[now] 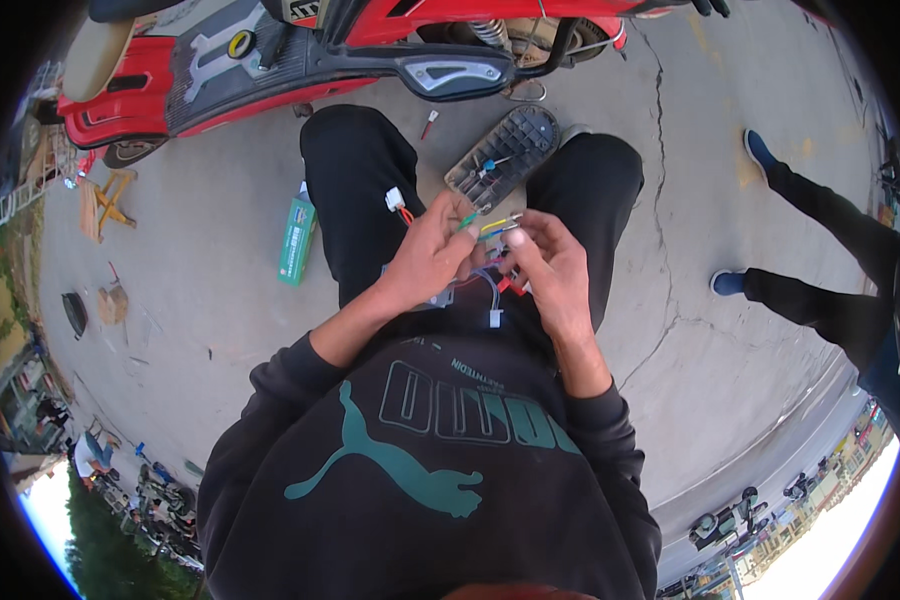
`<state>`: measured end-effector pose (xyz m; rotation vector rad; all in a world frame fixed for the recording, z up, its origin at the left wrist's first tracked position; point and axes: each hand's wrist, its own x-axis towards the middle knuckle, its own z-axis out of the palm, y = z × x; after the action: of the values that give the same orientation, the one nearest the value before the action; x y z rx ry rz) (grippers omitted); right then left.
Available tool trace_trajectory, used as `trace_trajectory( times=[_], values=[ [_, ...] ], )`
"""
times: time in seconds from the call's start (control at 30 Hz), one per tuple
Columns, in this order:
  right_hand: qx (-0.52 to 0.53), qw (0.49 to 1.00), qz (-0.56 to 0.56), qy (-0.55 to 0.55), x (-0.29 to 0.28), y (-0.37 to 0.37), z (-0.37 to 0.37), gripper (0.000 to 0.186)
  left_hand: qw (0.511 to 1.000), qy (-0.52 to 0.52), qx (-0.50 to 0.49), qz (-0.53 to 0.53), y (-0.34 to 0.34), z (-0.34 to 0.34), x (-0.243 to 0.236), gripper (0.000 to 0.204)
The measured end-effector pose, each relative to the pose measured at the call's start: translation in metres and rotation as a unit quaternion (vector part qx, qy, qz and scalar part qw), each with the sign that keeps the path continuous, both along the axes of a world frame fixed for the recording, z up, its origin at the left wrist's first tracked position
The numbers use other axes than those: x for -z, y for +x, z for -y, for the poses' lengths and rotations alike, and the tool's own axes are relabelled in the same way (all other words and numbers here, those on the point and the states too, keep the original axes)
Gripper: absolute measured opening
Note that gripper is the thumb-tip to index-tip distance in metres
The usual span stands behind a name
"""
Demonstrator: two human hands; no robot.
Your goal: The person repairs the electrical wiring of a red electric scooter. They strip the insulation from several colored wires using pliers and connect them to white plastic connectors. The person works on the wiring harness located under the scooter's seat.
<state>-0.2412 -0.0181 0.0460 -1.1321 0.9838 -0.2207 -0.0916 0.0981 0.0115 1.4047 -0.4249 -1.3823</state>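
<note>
In front of my lap, my left hand (433, 250) is closed, its thumb and fingers pinching a green wire (469, 219). Close by on the right, my right hand (552, 268) pinches the ends of several thin wires, a yellow wire (495, 224) among them. Below the fingers hangs a bundle of coloured wires ending in a white plug (496, 318). Another white connector (394, 199) with orange-red leads sticks up beside my left hand. What the wires join to is partly hidden behind my hands.
A black ribbed plastic cover (525, 140) lies between my feet, a small blue-headed tool (489, 165) on it. Ahead stands a red scooter (240, 110) with yellow tape (240, 44) on its footboard. A green box (297, 240) and wooden stool (108, 205) are left; another person's legs (820, 240) are right.
</note>
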Motion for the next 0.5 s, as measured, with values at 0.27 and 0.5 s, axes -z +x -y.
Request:
trace_trajectory(
  times=[0.27, 0.5],
  values=[
    [0.010, 0.998, 0.064, 0.013, 0.006, 0.022, -0.003, 0.022, 1.000, -0.020, 0.012, -0.005, 0.012, -0.001, -0.010, 0.025],
    [0.018, 0.997, 0.071, 0.026, 0.004, 0.027, -0.010, 0.021, 0.999, -0.011, -0.003, 0.045, 0.009, -0.007, -0.013, 0.022]
  ],
)
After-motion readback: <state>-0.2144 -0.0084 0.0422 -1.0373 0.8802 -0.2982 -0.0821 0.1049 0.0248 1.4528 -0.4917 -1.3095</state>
